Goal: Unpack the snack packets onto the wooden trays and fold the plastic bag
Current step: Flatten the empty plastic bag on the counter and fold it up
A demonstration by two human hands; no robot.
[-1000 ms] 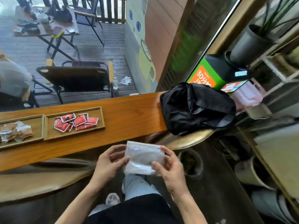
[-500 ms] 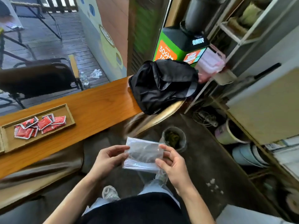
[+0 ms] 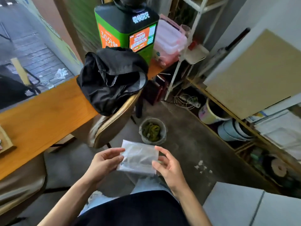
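A clear plastic bag (image 3: 138, 158), folded into a small flat rectangle, hangs in front of me above my knees. My left hand (image 3: 104, 163) pinches its left edge between thumb and fingers. My right hand (image 3: 169, 167) holds the right edge, its fingers spread loosely around the fold. Only the corner of one wooden tray (image 3: 6, 142) shows at the far left on the wooden counter (image 3: 45, 111). The snack packets are almost entirely out of view.
A black bag (image 3: 110, 79) lies on the counter's right end, over a brown chair back (image 3: 114, 121). A small bin (image 3: 153, 131) with green waste stands on the floor just beyond my hands. Shelves and buckets line the right side. A green box (image 3: 125, 31) stands behind.
My view has swung to the right, so the two trays with packets slid out of view to the left. The folded bag stays in both hands, and my right fingers have loosened.
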